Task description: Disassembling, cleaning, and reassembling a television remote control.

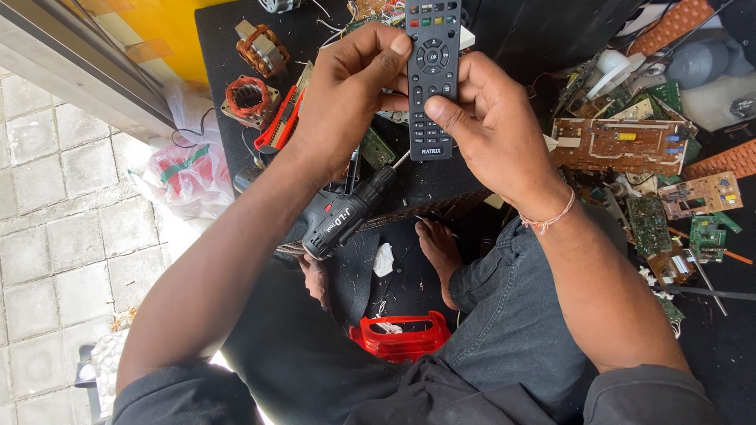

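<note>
Both hands hold a black remote control (431,71) with coloured buttons, upright above a dark work surface. My left hand (346,94) grips its left edge, the thumb near the top buttons. My right hand (488,130) grips its right side, with the thumb pressed on the lower buttons. A red and white thread band is on the right wrist. Below the hands lies a black cordless drill (346,214), its bit pointing up towards the remote.
Brown and green circuit boards (622,145) lie scattered at the right. Two copper-wound motor parts (250,98) and a red-handled tool (282,118) sit at the upper left. A red plastic holder (402,334) sits by my bare feet. Paving stones (55,228) lie at the left.
</note>
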